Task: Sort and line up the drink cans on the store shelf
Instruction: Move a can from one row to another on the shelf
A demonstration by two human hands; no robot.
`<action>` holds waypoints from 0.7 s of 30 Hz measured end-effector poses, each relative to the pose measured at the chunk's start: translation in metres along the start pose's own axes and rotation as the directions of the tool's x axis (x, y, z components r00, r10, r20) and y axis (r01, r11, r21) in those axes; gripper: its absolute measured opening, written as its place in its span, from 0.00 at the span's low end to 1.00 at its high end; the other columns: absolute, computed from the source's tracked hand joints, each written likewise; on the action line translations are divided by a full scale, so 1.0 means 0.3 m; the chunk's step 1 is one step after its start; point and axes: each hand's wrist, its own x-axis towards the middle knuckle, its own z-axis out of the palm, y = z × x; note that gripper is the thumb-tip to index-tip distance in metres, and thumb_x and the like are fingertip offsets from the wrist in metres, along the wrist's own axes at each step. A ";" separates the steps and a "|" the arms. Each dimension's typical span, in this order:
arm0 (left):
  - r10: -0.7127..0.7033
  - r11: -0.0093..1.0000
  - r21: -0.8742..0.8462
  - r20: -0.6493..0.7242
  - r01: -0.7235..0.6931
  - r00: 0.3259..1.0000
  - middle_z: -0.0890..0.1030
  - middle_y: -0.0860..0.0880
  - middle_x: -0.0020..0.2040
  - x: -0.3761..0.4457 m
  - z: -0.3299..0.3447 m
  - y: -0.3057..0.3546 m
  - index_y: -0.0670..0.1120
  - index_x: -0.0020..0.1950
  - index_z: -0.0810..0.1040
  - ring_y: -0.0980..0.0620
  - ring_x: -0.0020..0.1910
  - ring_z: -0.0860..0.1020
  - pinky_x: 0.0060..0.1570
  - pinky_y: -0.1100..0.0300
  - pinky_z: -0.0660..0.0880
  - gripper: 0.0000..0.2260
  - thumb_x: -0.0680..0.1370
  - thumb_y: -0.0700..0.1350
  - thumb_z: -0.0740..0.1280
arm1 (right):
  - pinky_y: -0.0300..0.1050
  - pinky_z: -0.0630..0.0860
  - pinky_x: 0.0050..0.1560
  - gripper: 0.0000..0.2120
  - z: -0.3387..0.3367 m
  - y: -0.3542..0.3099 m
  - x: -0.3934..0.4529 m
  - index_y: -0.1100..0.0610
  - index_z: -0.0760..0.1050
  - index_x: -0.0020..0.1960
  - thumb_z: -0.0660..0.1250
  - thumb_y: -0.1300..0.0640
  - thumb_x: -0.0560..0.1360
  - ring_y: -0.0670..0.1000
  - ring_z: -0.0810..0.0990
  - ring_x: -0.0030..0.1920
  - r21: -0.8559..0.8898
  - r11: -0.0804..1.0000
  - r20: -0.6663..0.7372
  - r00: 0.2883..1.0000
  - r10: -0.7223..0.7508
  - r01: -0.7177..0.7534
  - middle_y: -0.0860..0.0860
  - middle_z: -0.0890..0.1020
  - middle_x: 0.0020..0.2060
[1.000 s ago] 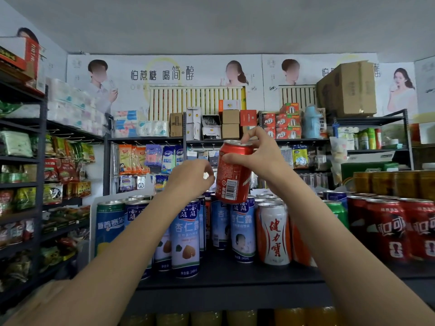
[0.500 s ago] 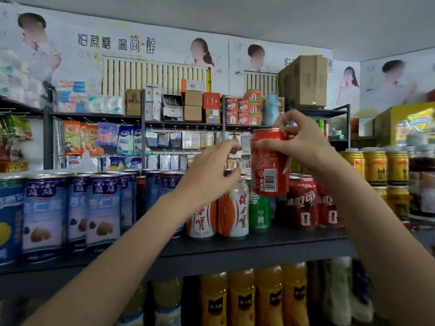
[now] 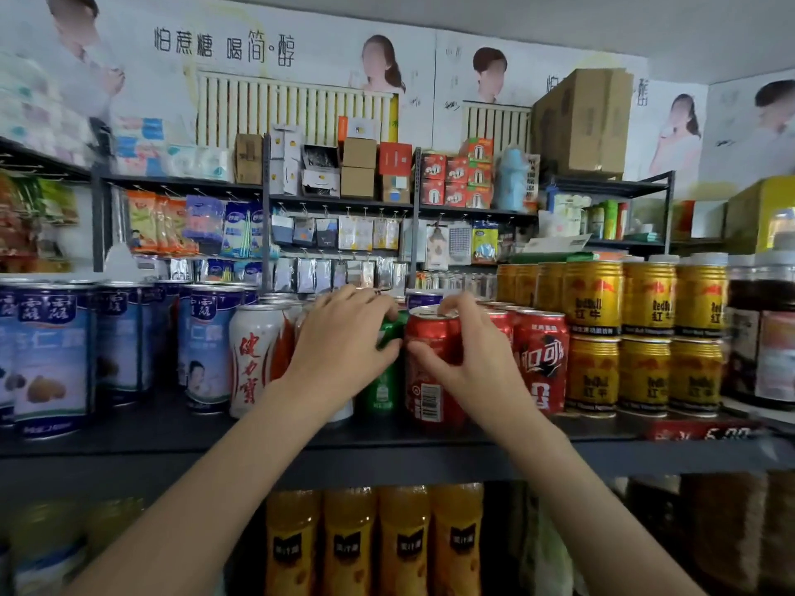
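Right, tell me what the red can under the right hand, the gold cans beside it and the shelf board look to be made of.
Red barcode-printed drink can: likely thin aluminium, glossy print, bare silver rim and pull-tab top. Stacked gold cans: metal too, shiny, with ribbed bands near the rims; steel or aluminium is unclear. Dark shelf board: matt grey-black, probably painted metal or laminate; I cannot tell which.

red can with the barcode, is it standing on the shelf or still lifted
Standing upright: the red can has its base on the shelf edge, right hand gripping it.
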 end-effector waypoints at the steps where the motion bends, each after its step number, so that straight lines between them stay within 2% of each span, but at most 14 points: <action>1: -0.012 1.000 0.007 -0.008 0.012 1.000 0.74 0.57 0.59 -0.003 0.005 0.004 0.53 0.60 0.72 0.55 0.61 0.68 0.63 0.59 0.61 0.14 0.76 0.54 0.64 | 0.39 0.71 0.59 0.22 0.024 0.009 -0.012 0.51 0.64 0.60 0.70 0.50 0.71 0.47 0.72 0.58 -0.035 0.999 -0.018 1.000 0.002 -0.003 0.49 0.72 0.58; 3: -0.036 0.999 0.020 -0.021 0.036 0.999 0.74 0.56 0.58 -0.004 0.009 0.012 0.53 0.58 0.72 0.55 0.60 0.68 0.62 0.59 0.61 0.13 0.75 0.54 0.64 | 0.40 0.61 0.64 0.32 0.067 0.019 -0.039 0.53 0.61 0.66 0.73 0.52 0.68 0.50 0.65 0.64 -0.103 0.995 -0.079 0.997 -0.015 0.007 0.52 0.66 0.64; 6: -0.062 0.998 0.015 -0.019 0.062 0.998 0.75 0.56 0.57 0.004 0.001 0.023 0.53 0.56 0.73 0.55 0.59 0.69 0.61 0.59 0.62 0.12 0.75 0.54 0.65 | 0.51 0.65 0.62 0.38 0.097 0.032 -0.048 0.52 0.59 0.65 0.76 0.50 0.63 0.56 0.67 0.61 -0.262 0.965 -0.211 0.974 -0.079 0.022 0.57 0.69 0.61; 9: -0.070 0.997 0.015 -0.015 0.070 0.997 0.75 0.56 0.56 0.009 -0.009 0.031 0.52 0.56 0.74 0.55 0.58 0.69 0.61 0.59 0.62 0.12 0.74 0.54 0.66 | 0.54 0.66 0.61 0.37 0.093 0.029 -0.046 0.53 0.60 0.64 0.76 0.49 0.62 0.57 0.67 0.60 -0.264 0.964 -0.248 0.967 -0.064 -0.004 0.57 0.71 0.61; 13: -0.066 0.998 0.023 -0.007 0.066 0.998 0.75 0.56 0.55 0.007 -0.010 0.029 0.52 0.56 0.74 0.55 0.56 0.69 0.55 0.61 0.63 0.13 0.73 0.55 0.67 | 0.50 0.66 0.63 0.37 0.093 0.015 -0.074 0.50 0.58 0.65 0.76 0.53 0.64 0.53 0.64 0.62 -0.173 0.985 -0.255 0.964 -0.070 0.025 0.55 0.67 0.64; 17: -0.079 0.997 -0.015 -0.002 0.079 0.997 0.76 0.56 0.56 0.019 -0.011 0.023 0.52 0.57 0.73 0.55 0.57 0.71 0.57 0.61 0.65 0.17 0.72 0.55 0.69 | 0.46 0.67 0.65 0.37 0.086 0.025 -0.107 0.44 0.56 0.65 0.76 0.55 0.65 0.50 0.65 0.66 -0.056 0.996 -0.285 0.954 -0.088 0.075 0.50 0.62 0.67; 21: -0.093 0.990 -0.100 0.047 0.098 0.994 0.76 0.55 0.58 0.033 -0.014 0.003 0.51 0.66 0.68 0.54 0.59 0.72 0.60 0.58 0.67 0.25 0.71 0.53 0.71 | 0.40 0.70 0.57 0.37 0.064 0.038 -0.118 0.43 0.56 0.63 0.77 0.54 0.64 0.44 0.63 0.63 -0.028 0.999 -0.357 0.933 -0.047 0.040 0.46 0.61 0.63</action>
